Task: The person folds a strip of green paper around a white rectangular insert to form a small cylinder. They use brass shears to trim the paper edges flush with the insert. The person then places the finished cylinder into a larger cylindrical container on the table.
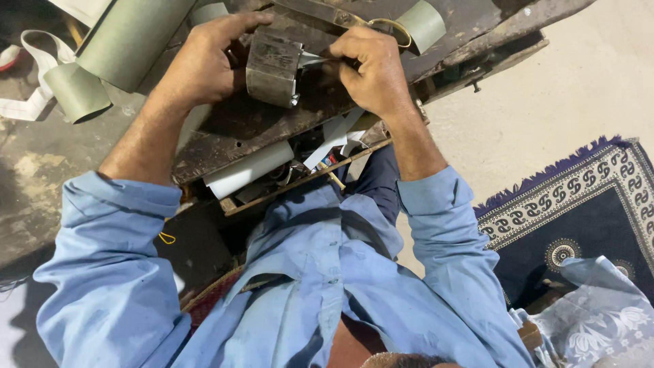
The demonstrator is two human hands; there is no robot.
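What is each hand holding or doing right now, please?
Left hand: closed on the metal block, steadying it.
Right hand: fingers pinched at the block's edge; what they grip cannot be told.

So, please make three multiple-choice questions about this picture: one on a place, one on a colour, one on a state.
1. Where does the patterned rug lie?
A. on the person's right, on the floor
B. on the workbench
C. under the green rolls

2. What colour are the person's sleeves?
A. red
B. light blue
C. black

3. What is the state of the curved metal piece?
A. lying alone, untouched
B. hanging from a hook
C. held between both hands

Answers: 1 A, the rug is spread on the floor at the right edge. 2 B, both sleeves are light blue. 3 C, the left hand grips it from one side while the right hand works at its other edge on the dark workbench.
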